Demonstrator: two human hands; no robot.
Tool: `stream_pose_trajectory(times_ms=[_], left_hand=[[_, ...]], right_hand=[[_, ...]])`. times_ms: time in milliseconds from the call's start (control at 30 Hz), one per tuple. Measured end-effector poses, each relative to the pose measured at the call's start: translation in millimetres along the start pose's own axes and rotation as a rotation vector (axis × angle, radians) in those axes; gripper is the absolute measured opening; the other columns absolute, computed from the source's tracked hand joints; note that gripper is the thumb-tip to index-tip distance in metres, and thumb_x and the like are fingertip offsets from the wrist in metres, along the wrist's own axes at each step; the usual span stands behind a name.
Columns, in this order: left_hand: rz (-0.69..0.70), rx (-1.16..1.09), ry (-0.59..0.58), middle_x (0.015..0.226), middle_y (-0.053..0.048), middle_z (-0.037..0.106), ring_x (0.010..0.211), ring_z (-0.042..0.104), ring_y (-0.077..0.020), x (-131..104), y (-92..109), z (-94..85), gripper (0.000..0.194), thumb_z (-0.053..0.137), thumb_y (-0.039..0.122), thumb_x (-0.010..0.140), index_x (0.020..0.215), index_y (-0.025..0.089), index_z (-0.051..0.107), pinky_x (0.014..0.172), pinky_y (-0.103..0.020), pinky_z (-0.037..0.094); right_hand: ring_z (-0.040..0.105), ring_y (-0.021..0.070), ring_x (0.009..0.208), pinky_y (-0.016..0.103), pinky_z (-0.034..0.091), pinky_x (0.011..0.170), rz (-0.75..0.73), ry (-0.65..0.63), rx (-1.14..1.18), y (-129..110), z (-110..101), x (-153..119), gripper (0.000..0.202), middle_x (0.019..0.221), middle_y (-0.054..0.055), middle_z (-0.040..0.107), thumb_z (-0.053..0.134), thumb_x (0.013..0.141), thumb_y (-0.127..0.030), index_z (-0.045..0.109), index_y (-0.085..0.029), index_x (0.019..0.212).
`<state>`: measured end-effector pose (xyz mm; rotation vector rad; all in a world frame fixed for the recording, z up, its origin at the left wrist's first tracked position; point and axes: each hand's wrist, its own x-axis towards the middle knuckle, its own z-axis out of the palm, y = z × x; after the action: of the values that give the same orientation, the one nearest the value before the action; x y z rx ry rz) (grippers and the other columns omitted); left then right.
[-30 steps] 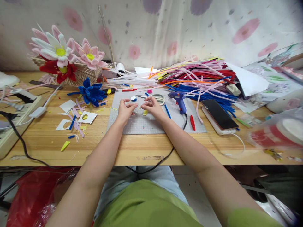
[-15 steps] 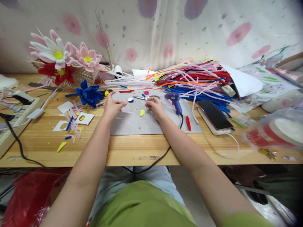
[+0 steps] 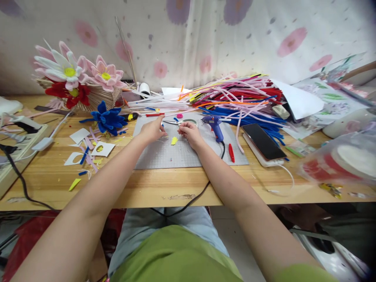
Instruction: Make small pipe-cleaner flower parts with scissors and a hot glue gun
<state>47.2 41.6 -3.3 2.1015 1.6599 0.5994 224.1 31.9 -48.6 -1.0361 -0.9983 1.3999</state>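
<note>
**Left hand spread over a small blue piece, right fingertips drawn together**

The small blue piece (image 3: 162, 125) is on the far left part of the grey cutting mat (image 3: 188, 159), in the gap between finger and thumb of the left hand (image 3: 150, 129). I get only a sliver of blue; the fingers hide its outline. I read the step in hand as a reach among small parts, and I'd say it calls for a light pinch that leaves the neighbouring bits alone.

That left hand is well parted, and I see nothing gripped in it. The right hand (image 3: 190, 134) has its fingertips close together; I can't tell whether a fine strand sits between them.

Between the hands, slightly nearer, is a bright yellow scrap (image 3: 174, 141) with an uneven outline. Scissors (image 3: 171, 122) lie just beyond, blades pointing left, and a red strip (image 3: 155, 115) is at the mat's far left. To the right is a blue glue gun (image 3: 216, 128). Farther out, a blue fuzzy flower (image 3: 107, 118) sits left and a phone (image 3: 263, 141) right.
</note>
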Motion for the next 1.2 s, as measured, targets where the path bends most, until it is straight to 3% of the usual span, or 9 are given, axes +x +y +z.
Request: stream_pose_trajectory(times_ms=[100,200,333,433,633,767,967,1100,1200], left_hand=[[0.006,0.058,-0.033,0.085,0.000,0.070,0.085,0.061,-0.0164,-1,-6,-1.8,0.059,0.058,0.016,0.072,0.128,0.026,0.045,0.072,-0.024,0.040],[0.007,0.056,0.012,0.090,-0.001,0.070,0.081,0.061,-0.0152,-3,-10,-2.9,0.052,0.056,0.020,0.075,0.126,0.024,0.047,0.070,-0.025,0.040],[-0.049,-0.022,0.255,0.081,-0.003,0.067,0.069,0.058,-0.0144,-8,-14,-3.4,0.033,0.064,0.036,0.070,0.097,0.018,0.061,0.065,-0.026,0.041],[-0.169,-0.212,0.323,0.065,-0.002,0.063,0.058,0.055,-0.0125,-16,-19,-3.6,0.027,0.067,0.041,0.067,0.075,0.015,0.064,0.058,-0.025,0.041],[-0.298,-0.560,0.317,0.056,-0.001,0.061,0.050,0.054,-0.0098,-37,-31,7.8,0.014,0.068,0.026,0.065,0.070,0.013,0.067,0.051,-0.021,0.041],[-0.273,-0.720,0.316,0.072,-0.004,0.069,0.052,0.054,-0.0077,-45,-31,16.3,0.012,0.066,0.022,0.068,0.074,0.013,0.067,0.052,-0.020,0.043],[-0.273,-0.891,0.157,0.091,-0.009,0.071,0.061,0.061,-0.0097,-55,-23,16.7,0.016,0.063,0.018,0.069,0.082,0.011,0.068,0.048,-0.018,0.045],[-0.301,-0.969,0.093,0.096,-0.012,0.070,0.065,0.065,-0.0122,-57,-18,17.1,0.020,0.061,0.019,0.071,0.089,0.010,0.066,0.045,-0.018,0.047],[-0.318,-0.989,0.076,0.096,-0.012,0.070,0.068,0.067,-0.0141,-57,-16,18.3,0.021,0.061,0.019,0.073,0.091,0.010,0.066,0.043,-0.018,0.047]], right_hand=[[0.052,0.0071,0.055,0.019,0.033,0.052,-0.012,0.006,-0.022,1,0,0,0.015,0.059,-0.004,0.059,0.061,0.060,-0.025,0.051,-0.019,0.070],[0.052,0.0073,0.056,0.019,0.034,0.052,-0.018,0.010,-0.039,3,0,1,0.014,0.059,-0.004,0.059,0.060,0.060,-0.025,0.052,-0.019,0.070],[0.053,0.0077,0.056,0.020,0.034,0.052,-0.022,0.007,-0.049,4,1,1,0.014,0.059,-0.004,0.059,0.059,0.061,-0.024,0.052,-0.019,0.071],[0.052,0.0075,0.056,0.020,0.034,0.052,-0.021,0.003,-0.063,3,1,1,0.014,0.058,-0.004,0.059,0.059,0.060,-0.024,0.051,-0.019,0.071],[0.051,0.0086,0.056,0.021,0.034,0.052,-0.061,-0.039,-0.180,2,4,-3,0.011,0.060,-0.003,0.059,0.056,0.062,-0.023,0.050,-0.019,0.071],[0.053,0.0100,0.059,0.023,0.038,0.057,-0.133,-0.061,-0.294,8,6,-4,0.008,0.062,-0.003,0.058,0.053,0.066,-0.022,0.049,-0.020,0.073],[0.056,0.0156,0.074,0.030,0.042,0.072,-0.422,0.001,-0.828,13,13,-13,0.011,0.078,0.002,0.063,0.049,0.073,-0.015,0.056,-0.019,0.081],[0.054,0.0192,0.091,0.033,0.038,0.083,-0.680,-0.102,-1.136,7,26,-25,0.016,0.094,0.007,0.066,0.048,0.083,-0.018,0.063,-0.018,0.088],[0.052,0.0208,0.094,0.034,0.034,0.085,-0.770,-0.148,-1.274,5,37,-32,0.022,0.097,0.007,0.066,0.046,0.088,-0.028,0.065,-0.019,0.093]])
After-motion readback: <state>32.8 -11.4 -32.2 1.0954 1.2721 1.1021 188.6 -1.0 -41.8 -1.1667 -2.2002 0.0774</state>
